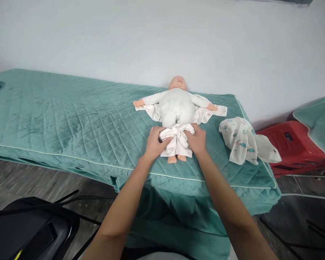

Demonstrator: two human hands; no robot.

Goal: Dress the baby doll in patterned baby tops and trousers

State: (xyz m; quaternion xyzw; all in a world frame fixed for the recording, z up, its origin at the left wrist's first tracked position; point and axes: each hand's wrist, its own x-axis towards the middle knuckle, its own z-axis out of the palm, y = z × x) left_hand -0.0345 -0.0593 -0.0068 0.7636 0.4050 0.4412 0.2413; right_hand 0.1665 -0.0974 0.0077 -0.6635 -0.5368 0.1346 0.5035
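A baby doll with a white cloth body lies on its back, head toward the wall and arms spread. Small white printed pants are around its legs, with both feet showing below the cuffs. At the left side of the waistband, my left hand is closed on the bunched fabric. My right hand grips the waistband on the opposite side, thumb on top. Under the doll's back and arms a white printed shirt lies spread out.
The doll rests on a bed with a green quilted cover, against a white wall. A crumpled printed garment lies near the bed's right end. Beyond it stands a red plastic crate. A black case and cables are at lower left.
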